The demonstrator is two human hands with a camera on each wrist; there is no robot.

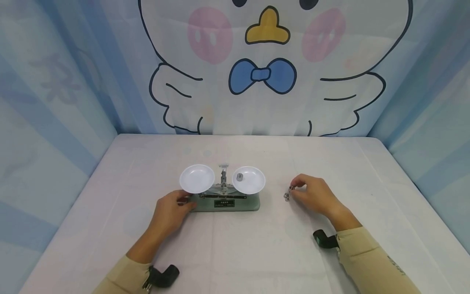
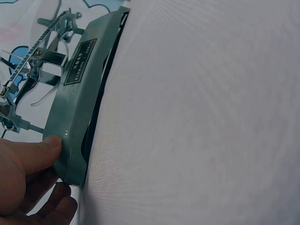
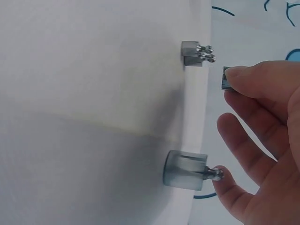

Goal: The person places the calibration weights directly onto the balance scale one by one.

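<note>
A green balance scale (image 1: 240,205) stands on the table with two white pans, the left pan (image 1: 197,179) bare and the right pan (image 1: 257,181) bearing a metal weight (image 1: 240,177). My left hand (image 1: 169,214) holds the left end of its base, thumb on the front and fingers curled behind. To the right of the scale, my right hand (image 1: 317,198) pinches a small metal weight (image 3: 226,78) between thumb and index finger. Two small knobbed weights (image 3: 191,53) stand close by. A larger weight (image 3: 185,169) stands near the little finger; touching cannot be told.
A pale cloth covers the table (image 1: 235,253). Behind it hangs a curtain (image 1: 262,108) with a printed cartoon figure, and blue-and-white curtains flank both sides. Dark wrist devices (image 1: 324,239) sit at the sleeve cuffs.
</note>
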